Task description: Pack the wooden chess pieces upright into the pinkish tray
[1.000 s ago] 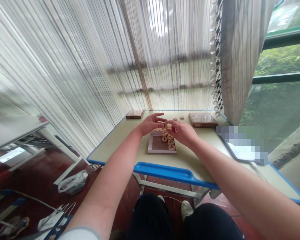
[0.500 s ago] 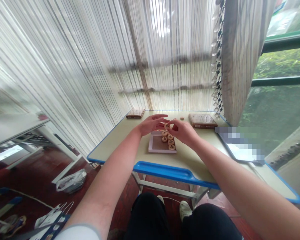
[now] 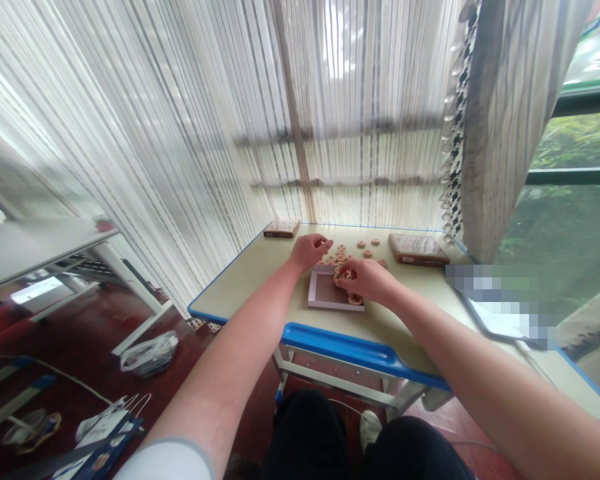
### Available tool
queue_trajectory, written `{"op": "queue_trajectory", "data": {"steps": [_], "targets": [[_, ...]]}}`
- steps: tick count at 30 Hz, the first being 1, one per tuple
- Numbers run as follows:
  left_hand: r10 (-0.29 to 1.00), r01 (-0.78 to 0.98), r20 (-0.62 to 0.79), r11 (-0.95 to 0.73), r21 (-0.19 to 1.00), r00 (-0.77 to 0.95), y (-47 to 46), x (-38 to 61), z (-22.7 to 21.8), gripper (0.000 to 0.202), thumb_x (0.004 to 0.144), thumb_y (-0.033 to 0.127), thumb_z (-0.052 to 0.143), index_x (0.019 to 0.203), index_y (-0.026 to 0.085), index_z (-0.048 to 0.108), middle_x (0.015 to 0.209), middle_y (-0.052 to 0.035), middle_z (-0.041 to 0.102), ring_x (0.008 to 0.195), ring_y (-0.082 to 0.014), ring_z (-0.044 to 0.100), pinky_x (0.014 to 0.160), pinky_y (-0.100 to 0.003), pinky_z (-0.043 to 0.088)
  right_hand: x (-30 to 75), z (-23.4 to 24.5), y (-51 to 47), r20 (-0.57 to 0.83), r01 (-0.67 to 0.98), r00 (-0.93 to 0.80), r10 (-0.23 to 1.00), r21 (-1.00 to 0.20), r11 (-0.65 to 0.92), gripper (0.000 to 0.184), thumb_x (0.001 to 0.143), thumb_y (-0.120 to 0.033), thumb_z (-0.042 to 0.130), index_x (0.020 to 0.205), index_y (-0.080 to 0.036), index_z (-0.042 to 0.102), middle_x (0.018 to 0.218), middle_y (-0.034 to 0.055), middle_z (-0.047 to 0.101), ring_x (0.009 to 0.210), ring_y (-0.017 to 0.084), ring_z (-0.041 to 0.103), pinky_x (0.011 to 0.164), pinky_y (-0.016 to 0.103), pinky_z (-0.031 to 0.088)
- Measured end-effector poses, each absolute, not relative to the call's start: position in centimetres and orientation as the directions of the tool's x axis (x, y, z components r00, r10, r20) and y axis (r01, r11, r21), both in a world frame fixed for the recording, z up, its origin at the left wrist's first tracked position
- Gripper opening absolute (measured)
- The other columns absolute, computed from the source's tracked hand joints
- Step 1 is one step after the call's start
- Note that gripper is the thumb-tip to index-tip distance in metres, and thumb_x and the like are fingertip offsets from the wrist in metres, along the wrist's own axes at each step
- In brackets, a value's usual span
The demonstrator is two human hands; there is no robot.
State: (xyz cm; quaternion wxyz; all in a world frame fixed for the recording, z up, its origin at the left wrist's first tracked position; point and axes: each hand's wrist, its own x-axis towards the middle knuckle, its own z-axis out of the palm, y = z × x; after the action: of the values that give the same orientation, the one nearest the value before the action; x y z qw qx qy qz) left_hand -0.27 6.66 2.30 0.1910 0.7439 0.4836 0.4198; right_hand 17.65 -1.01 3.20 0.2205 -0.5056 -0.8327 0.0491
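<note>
A shallow white box (image 3: 311,293) with a brown bottom lies on the desk in front of me. Round wooden Chinese chess pieces (image 3: 356,299) with dark characters sit along its right side. My right hand (image 3: 367,279) is over that side, thumb and fingers pinched on a Chinese chess piece at the row; the hand covers part of the row. Just beyond the box's far left corner, my left hand (image 3: 311,252) hovers with its fingers curled in. Whether anything is inside them is hidden. More loose pieces (image 3: 341,251) are heaped past the box, between the hands.
Several single pieces (image 3: 367,253) lie farther back on the pale desk (image 3: 250,280). A flat brown box (image 3: 419,249) is at the back right, another brown box (image 3: 281,228) at the back left. At the right edge rests a blurred-out tablet-like device (image 3: 500,310). Striped curtains hang behind.
My right hand has come down and nearer, from above the pieces to the row in the box. My left hand's outstretched fingers have curled and drawn back, uncovering the heap. The view has shifted slightly.
</note>
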Motion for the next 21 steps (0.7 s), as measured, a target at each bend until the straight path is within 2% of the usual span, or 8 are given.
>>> {"op": "queue_trajectory", "data": {"steps": [4, 11, 14, 18, 21], "targets": [[0.865, 0.598, 0.470, -0.474, 0.646, 0.178, 6.7, -0.4, 2.6, 0.036, 0.078, 0.048, 0.051, 0.078, 0.015, 0.066, 0.067, -0.0027, 0.067, 0.051, -0.0104, 0.058, 0.063, -0.029, 0.048, 17.7, 3.1, -1.0, 0.309, 0.833, -0.397, 0.864, -0.274, 0.481, 0.021, 0.072, -0.041, 0.060, 0.082, -0.024, 0.068, 0.075, 0.0027, 0.067, 0.062, 0.015, 0.056, 0.051, 0.024, 0.034], [0.887, 0.605, 0.436, -0.433, 0.668, 0.152, 6.9, -0.7, 2.3, 0.040, 0.080, 0.049, 0.046, 0.074, 0.014, 0.065, 0.068, -0.0033, 0.067, 0.046, -0.0099, 0.057, 0.054, -0.025, 0.045, 17.9, 3.2, -1.2, 0.309, 0.846, -0.384, 0.870, -0.259, 0.466, 0.021, 0.071, -0.042, 0.059, 0.082, -0.026, 0.068, 0.073, 0.0023, 0.067, 0.060, 0.015, 0.055, 0.050, 0.025, 0.033], [0.871, 0.619, 0.488, -0.416, 0.666, 0.060, 7.7, -1.3, 2.2, 0.034, 0.080, 0.044, 0.048, 0.079, 0.015, 0.066, 0.071, -0.0045, 0.068, 0.057, -0.0126, 0.061, 0.061, -0.027, 0.047, 17.9, 3.3, -1.3, 0.323, 0.861, -0.362, 0.875, -0.244, 0.446, 0.022, 0.070, -0.041, 0.060, 0.083, -0.026, 0.068, 0.073, 0.0023, 0.067, 0.059, 0.015, 0.055, 0.050, 0.025, 0.032], [0.831, 0.601, 0.537, -0.357, 0.715, -0.144, 9.1, -2.5, 2.4, 0.028, 0.079, 0.033, 0.050, 0.093, 0.014, 0.065, 0.088, -0.0075, 0.069, 0.079, -0.0157, 0.063, 0.074, -0.028, 0.048, 17.8, 3.6, -1.5, 0.322, 0.860, -0.354, 0.878, -0.258, 0.441, 0.019, 0.070, -0.041, 0.061, 0.079, -0.026, 0.068, 0.072, 0.0013, 0.067, 0.059, 0.014, 0.054, 0.049, 0.024, 0.031], [0.840, 0.648, 0.514, -0.295, 0.702, -0.175, 9.2, -3.2, 2.7, 0.027, 0.078, 0.028, 0.051, 0.092, 0.013, 0.066, 0.090, -0.0087, 0.069, 0.084, -0.0168, 0.062, 0.078, -0.029, 0.047, 17.8, 3.7, -1.7, 0.320, 0.852, -0.372, 0.872, -0.256, 0.457, 0.016, 0.071, -0.039, 0.060, 0.075, -0.026, 0.069, 0.072, 0.0004, 0.067, 0.057, 0.013, 0.054, 0.048, 0.024, 0.030]]}}
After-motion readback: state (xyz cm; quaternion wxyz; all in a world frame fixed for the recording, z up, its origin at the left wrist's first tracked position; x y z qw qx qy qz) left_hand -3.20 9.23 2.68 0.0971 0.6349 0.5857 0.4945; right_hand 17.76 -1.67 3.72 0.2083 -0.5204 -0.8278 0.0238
